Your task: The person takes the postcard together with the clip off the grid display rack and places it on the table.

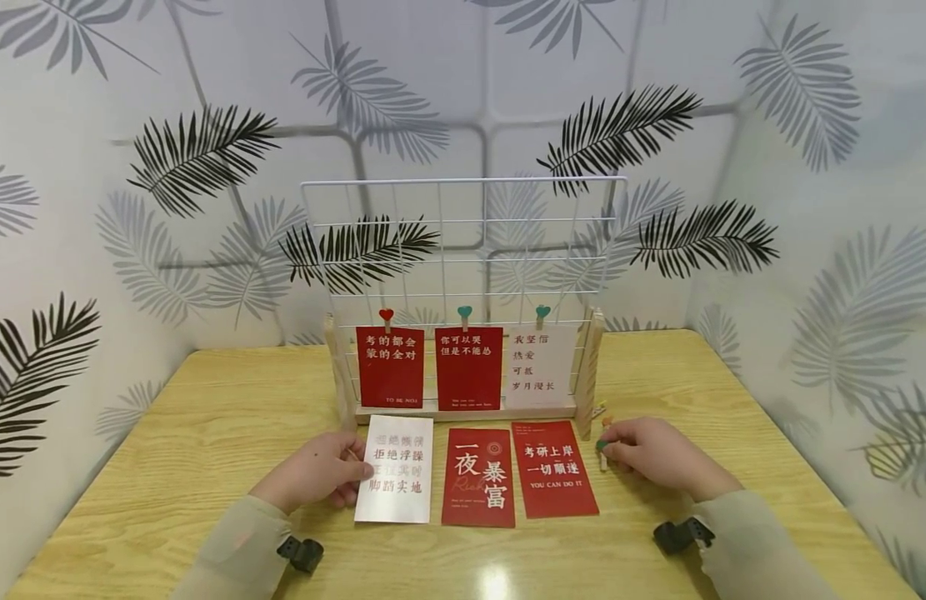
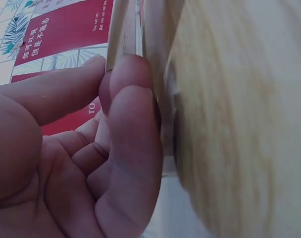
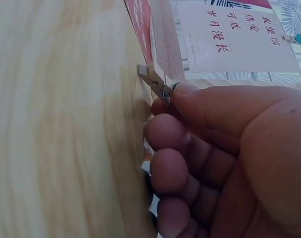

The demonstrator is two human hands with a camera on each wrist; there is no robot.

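Observation:
At the left, my left hand (image 1: 323, 471) pinches the left edge of a white card (image 1: 398, 500) with printed characters, low at the table in front of a rack. Thumb and fingers meet at that edge in the left wrist view. On the right side, my right hand (image 1: 646, 454) pinches a small wooden clothespin (image 3: 158, 82) between thumb and fingers. Its green heart (image 1: 601, 445) shows in the head view; the thumb mostly hides it in the right wrist view. Two red cards, one in the middle (image 1: 463, 500) and one at the right (image 1: 556, 492), lie between the hands.
A white wire grid rack (image 1: 463, 179) on a wooden stand (image 1: 586, 375) stands behind the cards. Two red cards (image 1: 391, 383) (image 1: 468, 383) and a white card (image 1: 541, 367) hang there from heart clothespins. More clothespins (image 1: 598, 409) lie by the stand's right foot.

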